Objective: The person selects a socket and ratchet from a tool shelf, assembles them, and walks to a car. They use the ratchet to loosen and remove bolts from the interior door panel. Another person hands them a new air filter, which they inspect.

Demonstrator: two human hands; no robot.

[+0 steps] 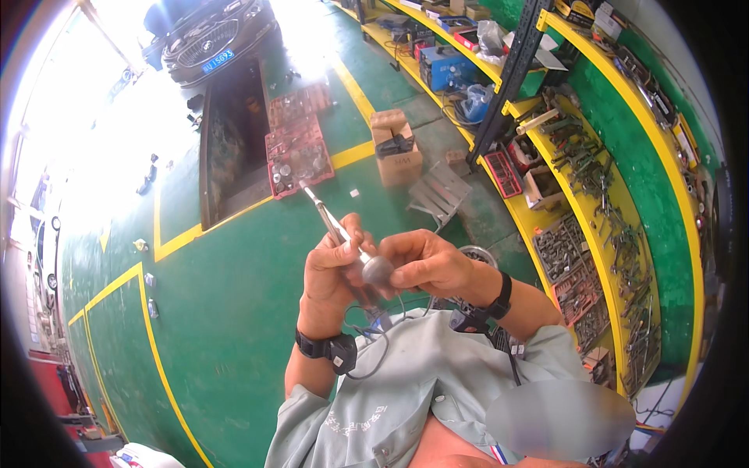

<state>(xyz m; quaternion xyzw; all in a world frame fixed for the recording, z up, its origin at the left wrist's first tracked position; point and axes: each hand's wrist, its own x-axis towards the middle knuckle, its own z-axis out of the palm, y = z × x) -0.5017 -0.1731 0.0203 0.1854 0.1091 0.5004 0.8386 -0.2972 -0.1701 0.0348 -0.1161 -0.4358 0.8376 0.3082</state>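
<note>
A long silver metal tool (321, 208) points up and away from me, with a rounded grey end (377, 271) nearest my body. My left hand (328, 277) grips its shaft, fingers curled round it. My right hand (429, 265) is closed on the rounded end, thumb and fingers pressed to it. A thin cable (374, 359) hangs in loops below both hands, near the straps on my wrists. The exact kind of tool is hard to make out.
Yellow shelves (624, 226) of tools curve along the right. Ahead are a cardboard box (396, 168), red socket cases (296, 156), a folded metal panel (441, 195) and an open pit (234, 164) below a dark car (211, 39). Green floor (218, 327) with yellow lines surrounds me.
</note>
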